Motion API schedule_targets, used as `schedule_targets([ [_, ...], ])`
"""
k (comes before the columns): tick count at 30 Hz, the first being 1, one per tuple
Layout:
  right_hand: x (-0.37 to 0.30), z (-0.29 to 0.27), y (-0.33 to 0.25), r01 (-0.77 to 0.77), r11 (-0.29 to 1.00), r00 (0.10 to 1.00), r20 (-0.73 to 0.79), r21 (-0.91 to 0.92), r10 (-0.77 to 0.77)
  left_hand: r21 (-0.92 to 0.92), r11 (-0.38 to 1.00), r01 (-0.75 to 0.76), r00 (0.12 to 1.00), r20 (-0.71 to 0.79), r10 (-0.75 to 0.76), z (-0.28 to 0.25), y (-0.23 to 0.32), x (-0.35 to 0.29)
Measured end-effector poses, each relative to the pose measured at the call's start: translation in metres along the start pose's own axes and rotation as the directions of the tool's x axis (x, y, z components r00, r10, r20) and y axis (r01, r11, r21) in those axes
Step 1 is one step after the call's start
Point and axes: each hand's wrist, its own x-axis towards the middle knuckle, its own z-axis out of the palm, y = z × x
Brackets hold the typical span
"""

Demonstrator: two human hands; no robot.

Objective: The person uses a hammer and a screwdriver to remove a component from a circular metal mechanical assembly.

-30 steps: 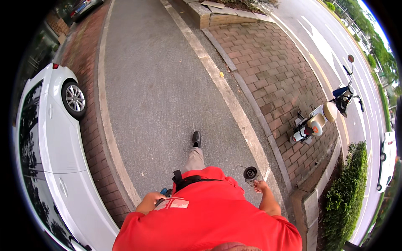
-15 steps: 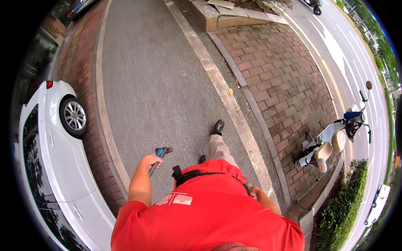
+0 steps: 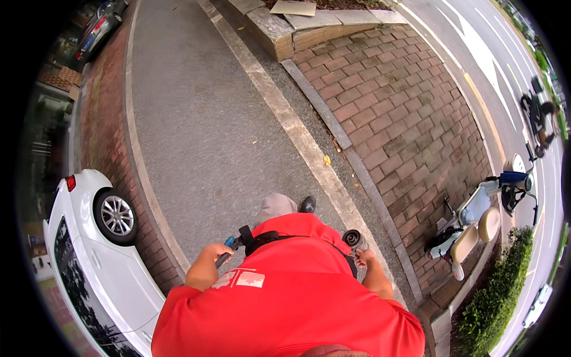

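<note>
Head view, path: here ran the grey path (image 3: pixel 196 119), broad and open ahead of the dark shoe (image 3: pixel 307 204), curving away toward the top.
Left edge: a pale strip (image 3: pixel 140 160) marked it, red brick just beyond, and there stood the white car (image 3: pixel 107 279), its wheel (image 3: pixel 116 215) near that edge but apart from it.
Right edge: a second pale strip (image 3: pixel 285 119) slanted down beside the person, a yellow leaf (image 3: pixel 326 160) lying on it; past that came a stone kerb (image 3: pixel 369 172).
Brick paving: the paving (image 3: pixel 386 119) spread out beyond the kerb, a low wall (image 3: pixel 282 41) at its upper left corner, a pale scooter (image 3: pixel 470 232) by its lower right edge, and the hedge (image 3: pixel 499 285) below.
Left hand: out over the path's left half, the left hand (image 3: pixel 212 254) had its fingers wrapped round a tool's dark handle (image 3: pixel 223 260), a blue part (image 3: pixel 230 241) showing at the far end, close to the waist.
Right hand: over by the right pale strip, the right hand (image 3: pixel 364 257) was closed on the lower side of a container (image 3: pixel 352 238).
Container: what a round black top, ringed like nested circles, facing up; greyish body beneath, its detail too small to tell.
</note>
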Motion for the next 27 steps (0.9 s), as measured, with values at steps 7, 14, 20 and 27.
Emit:
schedule_targets([
  [7,0.01,-0.048,-0.177,0.122,0.989,0.989,-0.091,0.085,-0.114,0.05,0.995,-0.085,0.996,-0.005,0.086,-0.068,0.154,-0.009],
  [14,0.008,-0.061,-0.302,0.008,0.994,0.993,-0.116,0.109,0.004,0.187,0.977,-0.103,0.989,-0.081,0.12,-0.137,0.38,-0.049],
  [20,0.012,-0.062,-0.394,-0.116,0.989,0.993,-0.02,0.092,0.118,0.21,0.954,-0.212,0.967,-0.098,0.237,-0.189,0.569,-0.076],
  [27,0.041,-0.047,-0.477,-0.119,0.975,0.991,0.09,0.189,0.103,0.346,0.907,-0.242,0.954,-0.088,0.288,-0.206,0.758,-0.124],
])
